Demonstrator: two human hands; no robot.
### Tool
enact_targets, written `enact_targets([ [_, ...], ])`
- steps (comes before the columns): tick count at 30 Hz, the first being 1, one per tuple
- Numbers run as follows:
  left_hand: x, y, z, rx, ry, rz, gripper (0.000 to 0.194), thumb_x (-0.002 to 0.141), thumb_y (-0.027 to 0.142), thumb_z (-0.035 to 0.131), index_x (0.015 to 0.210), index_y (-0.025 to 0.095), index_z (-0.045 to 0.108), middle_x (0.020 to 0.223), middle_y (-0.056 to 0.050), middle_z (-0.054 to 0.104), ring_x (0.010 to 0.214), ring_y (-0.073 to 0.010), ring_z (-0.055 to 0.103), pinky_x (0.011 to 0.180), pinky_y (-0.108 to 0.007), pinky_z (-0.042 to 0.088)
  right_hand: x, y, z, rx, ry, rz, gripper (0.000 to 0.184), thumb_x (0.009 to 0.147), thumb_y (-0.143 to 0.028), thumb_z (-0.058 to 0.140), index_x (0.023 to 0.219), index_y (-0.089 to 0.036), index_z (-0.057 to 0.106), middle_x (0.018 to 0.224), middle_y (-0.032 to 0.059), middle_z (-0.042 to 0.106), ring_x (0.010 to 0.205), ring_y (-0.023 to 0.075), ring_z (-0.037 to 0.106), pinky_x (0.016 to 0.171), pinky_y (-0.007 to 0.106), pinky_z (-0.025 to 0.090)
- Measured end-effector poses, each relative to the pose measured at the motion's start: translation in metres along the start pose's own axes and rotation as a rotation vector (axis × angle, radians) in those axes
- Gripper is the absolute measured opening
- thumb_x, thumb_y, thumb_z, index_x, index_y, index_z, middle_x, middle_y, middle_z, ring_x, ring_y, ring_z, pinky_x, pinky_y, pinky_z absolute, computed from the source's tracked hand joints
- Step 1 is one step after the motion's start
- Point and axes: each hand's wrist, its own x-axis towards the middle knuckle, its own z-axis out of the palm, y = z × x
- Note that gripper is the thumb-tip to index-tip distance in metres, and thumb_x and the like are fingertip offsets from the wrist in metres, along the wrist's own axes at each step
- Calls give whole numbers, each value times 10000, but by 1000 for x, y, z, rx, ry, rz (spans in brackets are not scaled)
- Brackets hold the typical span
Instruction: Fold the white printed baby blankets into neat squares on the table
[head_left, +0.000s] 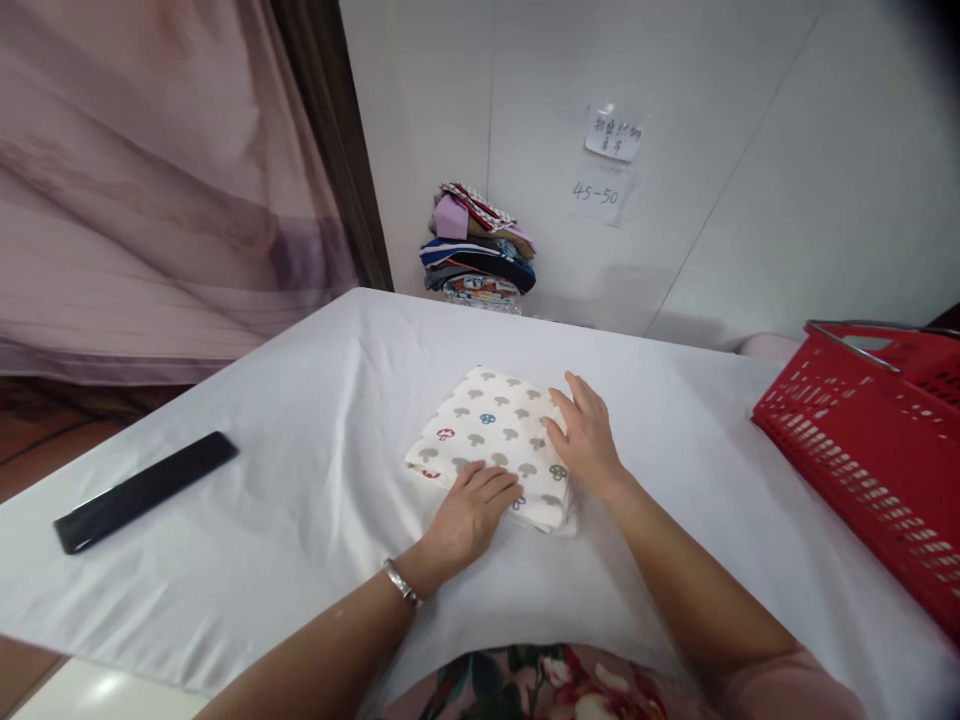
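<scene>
A white cloth with a mushroom print (491, 430), folded into a flat square, lies on the white-covered table in front of me. My left hand (469, 515) rests on its near edge, fingers stretched out flat across the fabric; a silver bracelet circles that wrist. At the cloth's right edge is my right hand (585, 432), its fingers apart and the fingertips at the fabric's side. Neither hand grips the cloth. Layers of the fold show along its near right corner.
On the right stands a red plastic basket (877, 430) with a metal handle. A long black object (146, 490) lies at the left of the white tablecloth (300, 400). Beyond the far edge is a stack of folded clothes (480, 245) against the wall. A pink curtain (165, 180) hangs at left.
</scene>
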Motion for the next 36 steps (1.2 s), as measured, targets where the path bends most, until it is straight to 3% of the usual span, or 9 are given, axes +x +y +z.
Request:
enact_targets([
  [3,0,1,-1,-3,-9,-4,443,836,47,400,1206,228,564,1204,-59,619,1137,-203,523,1027,-456,340,2,-1,13,34,-93,-10,415,885,-314,464,1274,-171,479,1428,159,364,1329,307,298,1024,512,313],
  [8,1,0,-1,26,-5,4,413,851,70,401,1206,215,555,1205,-57,617,1156,-192,511,1032,-430,334,-9,20,49,-6,-348,131,440,889,-395,461,1274,-183,499,1400,144,428,1307,295,349,1031,507,292],
  [12,-1,-6,-4,86,33,-73,397,840,104,446,1206,219,548,1214,-55,613,1169,-198,494,1052,-455,303,-16,26,57,-37,-356,132,449,911,-416,409,1295,-196,482,1429,117,401,1329,281,315,1052,490,258],
  [17,-5,-17,-9,170,53,-217,527,756,44,456,1245,227,521,1241,-50,596,1209,-220,462,1096,-495,221,-18,24,53,-63,-402,161,459,919,-406,371,1304,-179,480,1447,104,378,1342,270,289,1074,456,234],
  [22,-7,-31,-16,267,111,-420,572,692,16,460,1222,218,541,1278,-63,566,1243,-249,427,1089,-500,222,-20,24,54,-51,-391,180,444,913,-392,375,1288,-187,496,1435,90,396,1339,258,295,1083,448,222],
  [27,-11,-43,-28,259,142,-596,537,694,43,468,1190,227,561,1198,-55,602,1127,-232,506,967,-411,386,-21,22,53,-29,-384,191,443,907,-380,387,1294,-192,494,1439,84,392,1341,257,295,1086,455,218],
  [30,-13,-45,-34,232,126,-617,521,702,41,458,1159,256,586,1140,-33,627,1077,-215,530,879,-359,441,-21,21,51,-24,-393,193,448,907,-377,388,1298,-186,492,1442,81,388,1346,253,287,1091,446,213],
  [36,-16,-47,-33,213,85,-590,551,679,0,443,1142,251,602,1125,-38,624,1079,-222,518,895,-361,456,-22,21,50,1,-396,204,455,910,-378,388,1307,-178,486,1450,86,376,1354,246,272,1103,439,195],
])
